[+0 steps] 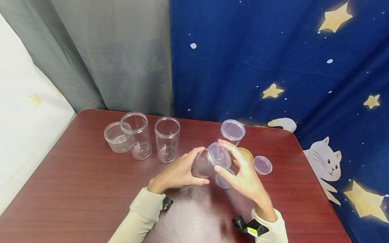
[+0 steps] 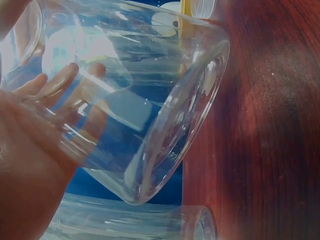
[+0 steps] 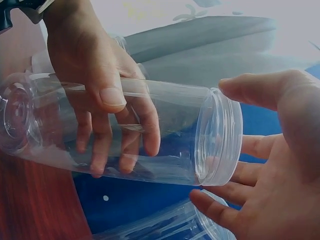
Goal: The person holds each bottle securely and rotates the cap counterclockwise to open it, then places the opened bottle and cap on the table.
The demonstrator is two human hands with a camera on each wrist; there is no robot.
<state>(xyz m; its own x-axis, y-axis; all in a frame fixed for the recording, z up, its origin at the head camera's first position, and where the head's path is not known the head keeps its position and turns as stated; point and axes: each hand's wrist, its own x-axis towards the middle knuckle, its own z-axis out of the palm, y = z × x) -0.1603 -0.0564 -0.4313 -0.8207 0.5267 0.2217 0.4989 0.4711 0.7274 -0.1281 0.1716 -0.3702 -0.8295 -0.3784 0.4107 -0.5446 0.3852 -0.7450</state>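
My left hand [image 1: 179, 172] grips a clear plastic jar [image 1: 203, 166] lying tilted on its side just above the red-brown table [image 1: 76, 189]. Its fingers wrap round the jar's body [image 3: 165, 145], with the left hand [image 3: 105, 95] seen through the clear wall. A clear lid [image 1: 219, 155] sits on the jar's mouth. My right hand [image 1: 243, 175] holds that lid [image 3: 220, 137], thumb on one edge and fingers curled round the other. In the left wrist view the jar's base [image 2: 165, 125] fills the frame beside my palm [image 2: 30, 160].
Three open clear jars [image 1: 117, 137] [image 1: 136, 135] [image 1: 167, 139] stand at the back left. A lidded jar [image 1: 232, 131] stands behind my hands, with a gold lid [image 1: 244, 154], a clear lid [image 1: 262, 165] and another clear lid [image 1: 223, 182] lying near my right hand.
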